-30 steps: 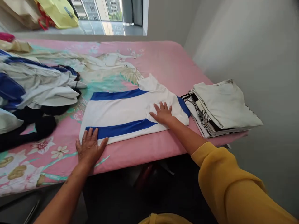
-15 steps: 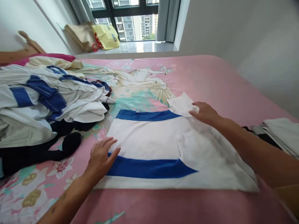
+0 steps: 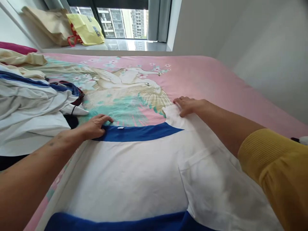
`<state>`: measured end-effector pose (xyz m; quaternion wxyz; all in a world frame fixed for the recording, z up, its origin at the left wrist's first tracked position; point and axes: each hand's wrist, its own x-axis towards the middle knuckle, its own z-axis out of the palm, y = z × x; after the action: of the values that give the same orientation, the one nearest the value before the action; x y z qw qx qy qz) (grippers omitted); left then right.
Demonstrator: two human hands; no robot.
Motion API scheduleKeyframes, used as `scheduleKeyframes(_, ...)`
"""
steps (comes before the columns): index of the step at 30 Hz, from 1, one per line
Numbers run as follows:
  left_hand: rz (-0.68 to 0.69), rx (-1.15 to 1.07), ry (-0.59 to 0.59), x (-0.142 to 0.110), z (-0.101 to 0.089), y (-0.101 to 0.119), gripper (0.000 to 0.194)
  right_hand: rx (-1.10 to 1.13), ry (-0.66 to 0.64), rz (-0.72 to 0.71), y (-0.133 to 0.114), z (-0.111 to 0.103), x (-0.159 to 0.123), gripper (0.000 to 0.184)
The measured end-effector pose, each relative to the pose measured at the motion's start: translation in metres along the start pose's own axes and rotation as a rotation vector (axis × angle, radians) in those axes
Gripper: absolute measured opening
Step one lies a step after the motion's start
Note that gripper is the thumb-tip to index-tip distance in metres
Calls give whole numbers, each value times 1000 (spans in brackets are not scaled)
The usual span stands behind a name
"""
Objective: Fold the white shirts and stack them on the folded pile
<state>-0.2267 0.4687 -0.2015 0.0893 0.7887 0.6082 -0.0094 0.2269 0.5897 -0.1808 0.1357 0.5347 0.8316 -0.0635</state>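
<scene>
A white shirt (image 3: 134, 173) with blue bands lies spread flat in front of me, one white part folded over on its right side. At its far left corner, my left hand (image 3: 95, 126) rests by the end of the far blue band (image 3: 139, 132), thumb and fingers apart. A small white tag (image 3: 120, 128) shows on that band's edge. My right hand (image 3: 187, 106) lies over the white far right corner of the shirt, fingers stretched and thumb apart. The shirt's near edge runs out of view at the bottom.
A heap of white, blue and dark clothes (image 3: 31, 109) lies at the left. Pink floral bedding (image 3: 204, 77) is underneath. Beyond it, a brown bag (image 3: 50, 27) and a yellow bag (image 3: 88, 29) stand on the windowsill (image 3: 130, 45). A wall (image 3: 260, 48) rises at the right.
My left hand has moved from the shirt's left side to its far left corner. My right hand has shifted left along the far edge. The view has come closer to the shirt.
</scene>
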Motion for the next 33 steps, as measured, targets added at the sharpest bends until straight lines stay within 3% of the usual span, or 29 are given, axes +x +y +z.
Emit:
scheduleKeyframes(4, -89, 94, -65, 4, -16, 13, 53, 80, -66, 180, -9, -9, -4, 65)
scheduleKeyframes(8, -206, 262, -170, -10, -35, 40, 39, 84, 21, 147, -18, -18, -31, 35)
scheduleKeyframes(12, -79, 374, -31, -49, -52, 44, 19, 100, 144, 109, -16, -34, -81, 22)
scheduleKeyframes(18, -18, 304, 157, -122, -63, 28, 24, 285, 317, 43, -17, -61, -177, 20)
scheduleKeyframes(24, 17, 230, 240, -179, -67, 40, 25, 255, 298, -14, -33, -76, -259, 21)
scheduleKeyframes(29, 49, 201, 278, -218, -61, 61, 23, 157, 258, -54, -53, -68, -308, 22)
scheduleKeyframes(33, 107, 185, 225, -248, -42, 81, 26, 97, 173, -69, -72, -39, -335, 23)
